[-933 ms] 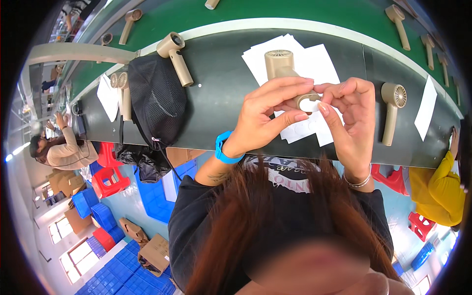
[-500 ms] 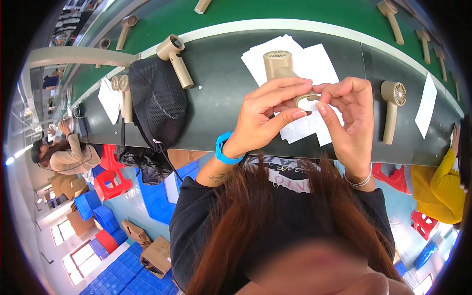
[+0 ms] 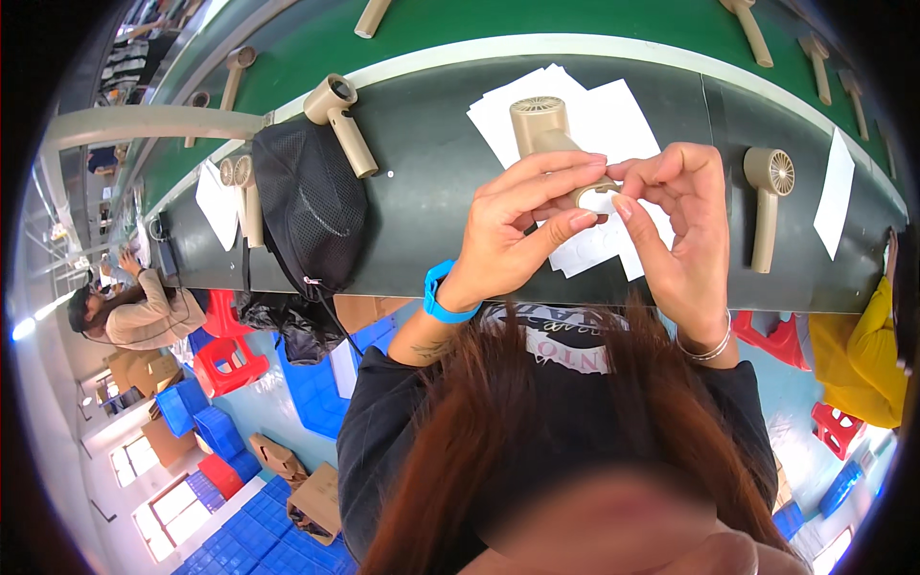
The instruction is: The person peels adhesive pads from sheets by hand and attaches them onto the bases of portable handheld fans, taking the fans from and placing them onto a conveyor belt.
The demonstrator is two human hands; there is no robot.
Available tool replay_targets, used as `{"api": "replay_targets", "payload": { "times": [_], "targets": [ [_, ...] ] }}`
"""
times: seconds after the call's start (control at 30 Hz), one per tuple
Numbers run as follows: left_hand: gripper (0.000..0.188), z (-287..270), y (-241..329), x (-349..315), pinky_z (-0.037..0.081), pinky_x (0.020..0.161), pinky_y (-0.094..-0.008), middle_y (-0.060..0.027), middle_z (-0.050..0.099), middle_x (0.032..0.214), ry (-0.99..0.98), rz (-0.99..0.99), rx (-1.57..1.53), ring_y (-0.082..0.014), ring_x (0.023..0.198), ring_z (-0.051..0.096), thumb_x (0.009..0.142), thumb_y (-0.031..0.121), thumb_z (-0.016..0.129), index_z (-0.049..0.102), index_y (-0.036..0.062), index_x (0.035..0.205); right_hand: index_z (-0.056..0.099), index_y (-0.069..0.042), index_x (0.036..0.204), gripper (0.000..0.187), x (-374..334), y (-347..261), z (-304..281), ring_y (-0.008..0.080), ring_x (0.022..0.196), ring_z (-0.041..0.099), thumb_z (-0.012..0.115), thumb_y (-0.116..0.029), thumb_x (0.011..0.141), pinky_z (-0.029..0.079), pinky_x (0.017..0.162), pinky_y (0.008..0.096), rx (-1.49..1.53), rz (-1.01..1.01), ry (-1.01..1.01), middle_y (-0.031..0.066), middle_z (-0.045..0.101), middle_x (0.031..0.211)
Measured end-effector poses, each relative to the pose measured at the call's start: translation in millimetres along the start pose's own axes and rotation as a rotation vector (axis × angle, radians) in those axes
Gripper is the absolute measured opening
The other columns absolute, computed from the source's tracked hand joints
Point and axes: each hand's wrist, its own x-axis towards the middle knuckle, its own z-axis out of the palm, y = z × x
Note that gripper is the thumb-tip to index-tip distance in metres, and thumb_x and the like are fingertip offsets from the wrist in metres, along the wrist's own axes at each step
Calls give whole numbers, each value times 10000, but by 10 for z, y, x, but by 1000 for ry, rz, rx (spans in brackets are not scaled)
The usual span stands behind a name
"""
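Note:
My left hand (image 3: 522, 225) is wrapped round the handle of a beige handheld fan (image 3: 540, 120), whose grilled head points away from me. The butt of the handle is turned toward my right hand. A small white round sticker (image 3: 598, 201) lies against that end. My right hand (image 3: 676, 216) pinches at the sticker's edge with thumb and forefinger, its other fingers curled. Underneath are several overlapping white sheets (image 3: 613, 115), and faint round outlines show on one of them. How much of the sticker touches the handle I cannot tell.
Beige fans lie to the right (image 3: 767, 206) and left, one on a black mesh bag (image 3: 311, 206). More fans ride a green conveyor belt (image 3: 575, 17) beyond a white rail. A white sheet (image 3: 834, 192) lies far right. Co-workers sit at both sides, near red stools (image 3: 228, 364).
The fans on the green belt have shifted to the left. My hands keep nearly the same hold, and the sticker has barely moved against the handle's end.

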Motion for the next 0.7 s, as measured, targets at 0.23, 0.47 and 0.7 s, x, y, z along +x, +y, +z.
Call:
{"api": "replay_targets", "payload": {
  "times": [0.23, 0.47, 0.7],
  "targets": [
    [325, 56, 9, -18, 568, 835, -311, -159, 543, 1209, 34, -4, -83, -219, 1021, 612, 833, -54, 620, 601, -32, 1157, 385, -22, 1005, 318, 3, -34, -8, 175, 821, 635, 593, 89, 791, 520, 815, 326, -63, 5, 4, 78, 502, 853],
    [333, 78, 3, -24, 573, 824, -306, -157, 544, 1204, 31, -22, -90, -217, 1017, 613, 815, -87, 619, 610, -34, 1143, 399, -28, 994, 324, 1, -34, -21, 181, 794, 645, 605, 84, 770, 522, 770, 316, -139, -8, 17, 82, 547, 822],
    [340, 33, 42, -46, 579, 792, -294, -163, 550, 1189, 41, -29, -46, -209, 985, 621, 801, -113, 608, 607, -46, 1135, 417, -11, 1056, 325, 5, -46, 4, 165, 870, 593, 624, 37, 810, 470, 786, 287, -303, -64, -5, 81, 555, 861]
  ]
}}
